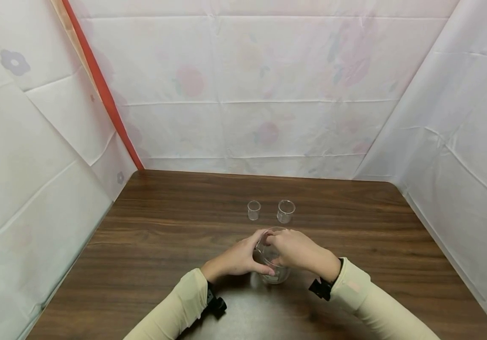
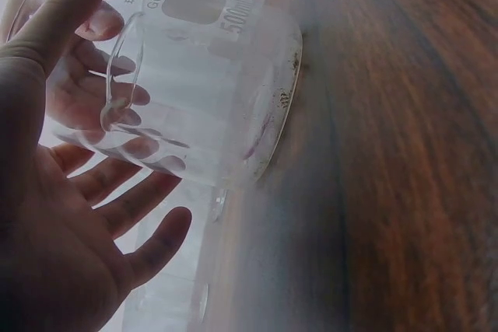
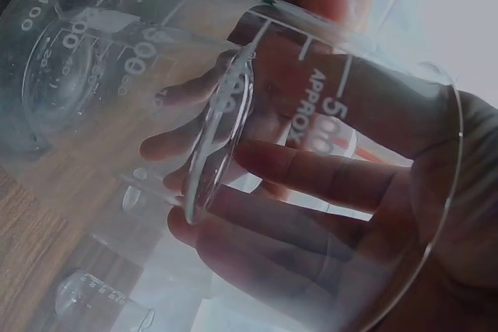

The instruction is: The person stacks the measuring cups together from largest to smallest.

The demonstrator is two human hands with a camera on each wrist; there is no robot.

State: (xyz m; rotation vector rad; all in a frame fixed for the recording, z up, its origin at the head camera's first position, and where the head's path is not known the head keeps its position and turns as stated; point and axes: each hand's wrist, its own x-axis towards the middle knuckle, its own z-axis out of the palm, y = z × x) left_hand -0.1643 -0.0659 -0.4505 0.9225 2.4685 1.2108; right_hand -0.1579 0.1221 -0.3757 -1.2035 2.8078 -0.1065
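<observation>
A large clear glass beaker [image 1: 275,276], marked 500 ml, stands on the wooden table in front of the person. My left hand [image 1: 240,256] holds it from the left, its thumb on the near side and its fingers round the far side. In the left wrist view the little finger sticks out away from the glass. My right hand [image 1: 300,250] reaches in through the mouth. Seen through the glass in the right wrist view, its thumb and fingers pinch the rim of a smaller glass beaker [image 3: 194,180] inside the large one.
Behind the hands stand two small glass beakers, a narrower one [image 1: 253,211] at left and a wider one [image 1: 286,212] at right. The brown wooden table [image 1: 141,264] is bordered by white patterned sheets [image 1: 269,85] at the back and both sides.
</observation>
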